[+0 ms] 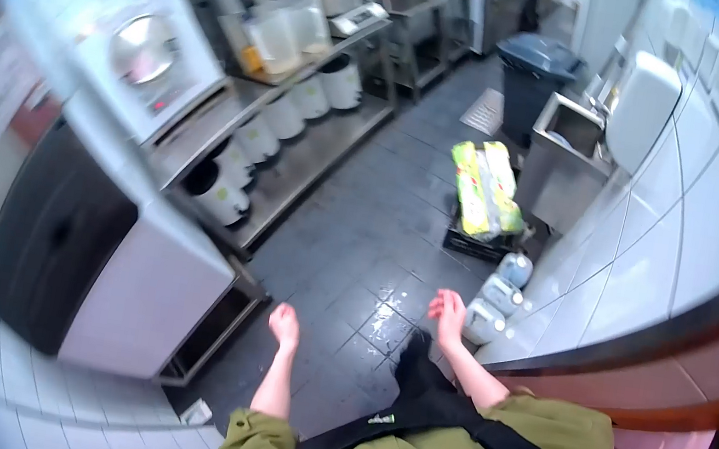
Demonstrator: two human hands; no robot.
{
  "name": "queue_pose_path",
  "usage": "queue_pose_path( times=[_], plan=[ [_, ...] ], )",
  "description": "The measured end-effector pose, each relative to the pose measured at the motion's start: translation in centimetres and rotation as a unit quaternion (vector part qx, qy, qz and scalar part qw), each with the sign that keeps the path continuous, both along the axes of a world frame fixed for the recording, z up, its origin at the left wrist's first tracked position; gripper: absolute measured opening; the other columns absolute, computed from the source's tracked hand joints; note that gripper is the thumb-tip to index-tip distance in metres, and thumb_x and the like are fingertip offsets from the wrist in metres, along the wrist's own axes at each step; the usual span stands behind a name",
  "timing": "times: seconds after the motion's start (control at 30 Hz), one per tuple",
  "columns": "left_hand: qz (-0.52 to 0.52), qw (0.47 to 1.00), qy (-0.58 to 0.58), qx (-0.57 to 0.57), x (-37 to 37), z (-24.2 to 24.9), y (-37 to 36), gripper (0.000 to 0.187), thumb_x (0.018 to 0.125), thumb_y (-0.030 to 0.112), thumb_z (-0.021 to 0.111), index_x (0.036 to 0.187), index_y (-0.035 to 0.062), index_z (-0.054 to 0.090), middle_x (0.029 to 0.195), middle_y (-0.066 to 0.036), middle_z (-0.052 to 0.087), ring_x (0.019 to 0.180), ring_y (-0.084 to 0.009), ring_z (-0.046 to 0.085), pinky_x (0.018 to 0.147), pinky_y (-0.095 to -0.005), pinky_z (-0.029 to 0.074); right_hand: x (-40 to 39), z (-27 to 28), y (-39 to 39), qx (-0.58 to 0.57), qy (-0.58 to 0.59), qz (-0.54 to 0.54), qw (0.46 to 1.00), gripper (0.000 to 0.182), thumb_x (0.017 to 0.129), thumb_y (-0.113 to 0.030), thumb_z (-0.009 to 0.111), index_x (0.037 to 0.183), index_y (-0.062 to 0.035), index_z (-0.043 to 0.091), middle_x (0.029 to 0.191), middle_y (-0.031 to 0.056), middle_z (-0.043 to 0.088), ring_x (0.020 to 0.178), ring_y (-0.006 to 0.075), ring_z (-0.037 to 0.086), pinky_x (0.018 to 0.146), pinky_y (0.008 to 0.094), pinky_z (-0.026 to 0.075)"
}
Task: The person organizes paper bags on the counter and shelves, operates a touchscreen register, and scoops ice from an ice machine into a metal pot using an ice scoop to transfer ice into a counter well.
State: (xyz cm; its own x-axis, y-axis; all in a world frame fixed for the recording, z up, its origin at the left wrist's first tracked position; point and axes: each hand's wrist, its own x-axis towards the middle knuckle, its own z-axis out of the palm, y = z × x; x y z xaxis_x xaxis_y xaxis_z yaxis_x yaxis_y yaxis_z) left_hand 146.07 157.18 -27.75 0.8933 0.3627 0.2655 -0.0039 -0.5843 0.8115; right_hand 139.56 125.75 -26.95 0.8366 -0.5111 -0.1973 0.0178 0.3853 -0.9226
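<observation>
My left hand [284, 325] hangs over the dark tiled floor [352, 214], its fingers curled into a loose fist. Nothing shows in it. My right hand [448, 314] is held out lower right of centre, fingers loosely bent and somewhat apart, with no object in it. Close to its right stand white plastic jugs [484, 321] along the wall. Beyond that hand, yellow-green packages [479, 187] lie on a black crate [474, 240]. Neither hand touches any of these things.
A steel counter [331, 165] on the left carries containers and a scale [360, 17], with white buckets [341, 81] on its lower shelf. To the right are a steel sink [564, 176] and a dark lidded bin [534, 83]. Wet patches [387, 322] shine on the floor.
</observation>
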Motion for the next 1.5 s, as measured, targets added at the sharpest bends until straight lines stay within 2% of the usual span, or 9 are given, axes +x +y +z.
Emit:
queue_pose_path(
  times=[0.23,0.53,0.7,0.83,0.97,1.0,1.2,1.33,1.5],
  plan=[
    [-0.320,0.940,0.101,-0.059,22.3,-2.5,-16.3,0.011,0.061,0.000,0.039,0.056,0.0017,0.049,0.047,-0.008,0.042,0.049,-0.0128,0.044,0.046,-0.0264,0.034,22.5,-1.9,-6.8,-0.073,0.086,0.001,0.994,0.023,0.078,-0.002,0.033,0.076,-0.0001,0.055,0.064,0.0053,0.054,0.050,0.0085,0.051,0.046,0.0199,0.040],
    [-0.146,0.938,0.162,-0.269,51.5,-3.0,-12.4,0.020,0.070,-0.003,0.035,0.062,0.0067,0.051,0.050,0.004,0.039,0.046,-0.0047,0.033,0.043,-0.0197,0.028,55.6,-3.6,-18.5,0.046,0.208,0.220,0.952,0.040,0.085,-0.039,0.037,0.106,-0.0037,0.040,0.075,0.0094,0.057,0.053,0.0129,0.053,0.050,0.0231,0.043],
    [-0.282,0.883,0.262,-0.268,79.0,3.4,-21.3,0.041,0.085,0.036,0.038,0.105,0.0021,0.051,0.091,-0.007,0.056,0.084,-0.0131,0.051,0.077,-0.0262,0.038,61.8,-13.1,-25.1,-0.348,0.416,0.279,0.792,0.040,0.070,-0.034,0.049,0.075,0.0056,0.057,0.075,0.0217,0.058,0.072,0.0350,0.057,0.063,0.0399,0.045],
    [-0.435,0.862,0.238,-0.103,95.5,6.8,-34.2,0.038,0.084,0.032,0.042,0.106,0.0024,0.051,0.095,-0.007,0.056,0.093,-0.0163,0.051,0.083,-0.0265,0.037,63.7,-11.9,-28.8,-0.002,0.411,0.083,0.908,0.032,0.080,-0.028,0.045,0.059,-0.0039,0.051,0.055,0.0090,0.053,0.044,0.0172,0.053,0.041,0.0299,0.042],
    [-0.582,0.758,0.294,0.026,105.7,5.2,-46.1,0.036,0.079,0.026,0.052,0.106,0.0025,0.049,0.096,-0.010,0.057,0.091,-0.0159,0.052,0.079,-0.0283,0.040,72.6,-8.8,-33.9,-0.045,0.379,-0.035,0.924,0.025,0.080,-0.023,0.047,0.076,0.0006,0.052,0.057,0.0107,0.054,0.047,0.0164,0.053,0.042,0.0274,0.043],
    [-0.638,0.749,0.178,0.022,107.5,2.3,-47.7,0.036,0.080,0.027,0.052,0.106,0.0021,0.049,0.098,-0.010,0.056,0.092,-0.0175,0.052,0.080,-0.0285,0.040,71.4,-18.8,-38.2,-0.008,0.374,0.030,0.927,0.022,0.079,-0.019,0.048,0.080,0.0022,0.052,0.058,0.0089,0.054,0.046,0.0144,0.051,0.041,0.0244,0.041],
    [-0.517,0.708,0.377,-0.298,115.5,4.8,-51.2,0.034,0.084,0.021,0.046,0.112,0.0019,0.044,0.093,-0.006,0.055,0.086,-0.0111,0.051,0.079,-0.0243,0.040,112.0,-8.8,-58.4,-0.397,0.306,0.135,0.855,0.017,0.075,-0.013,0.048,0.067,-0.0004,0.056,0.054,0.0083,0.054,0.049,0.0172,0.053,0.045,0.0298,0.042],
    [-0.495,0.705,0.348,-0.370,123.9,8.3,-51.9,0.037,0.084,0.023,0.046,0.116,0.0036,0.041,0.098,-0.005,0.053,0.087,-0.0104,0.050,0.078,-0.0239,0.040,142.9,-5.0,-69.3,-0.751,0.119,0.146,0.633,0.027,0.079,-0.023,0.047,0.082,0.0028,0.053,0.074,0.0194,0.057,0.064,0.0342,0.056,0.057,0.0421,0.044],
    [-0.609,0.703,0.271,-0.249,137.3,9.6,-57.8,0.039,0.085,0.023,0.046,0.119,0.0059,0.038,0.099,-0.007,0.052,0.092,-0.0126,0.049,0.081,-0.0250,0.039,165.8,6.7,-65.1,-0.653,0.112,0.211,0.719,0.029,0.074,-0.027,0.049,0.082,0.0004,0.057,0.084,0.0213,0.057,0.079,0.0343,0.055,0.071,0.0408,0.043]
  ],
)
